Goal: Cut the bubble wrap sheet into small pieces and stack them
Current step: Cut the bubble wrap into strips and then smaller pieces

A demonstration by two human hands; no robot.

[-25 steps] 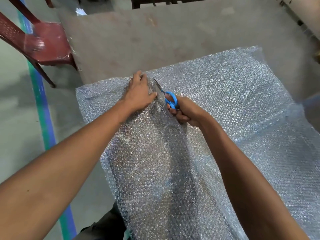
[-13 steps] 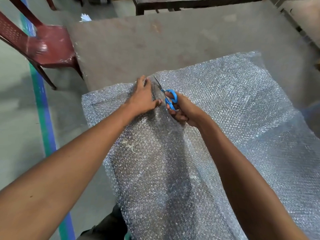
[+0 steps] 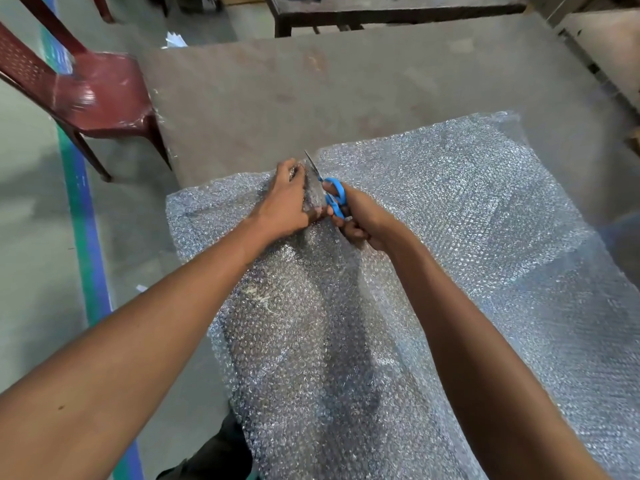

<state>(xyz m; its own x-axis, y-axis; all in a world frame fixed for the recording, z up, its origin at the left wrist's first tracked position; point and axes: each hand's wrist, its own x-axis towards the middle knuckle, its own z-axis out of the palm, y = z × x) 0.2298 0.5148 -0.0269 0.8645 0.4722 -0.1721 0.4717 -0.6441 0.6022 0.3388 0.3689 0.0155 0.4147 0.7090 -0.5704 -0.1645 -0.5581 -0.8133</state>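
Observation:
A large clear bubble wrap sheet covers the near part of a brown table and hangs over its front edge toward me. My right hand grips blue-handled scissors, whose blades point away from me and reach the sheet's far edge. My left hand pinches the wrap just left of the blades, fingers curled on the far edge. A cut line runs back toward me between my two hands.
A dark red plastic chair stands on the floor at the left of the table. A green and blue floor stripe runs along the left. A dark table stands behind, and a wooden board at the right.
The scissors and both hands have advanced along the cut toward the sheet's far edge. The blade tips now reach that edge. The view has tilted slightly.

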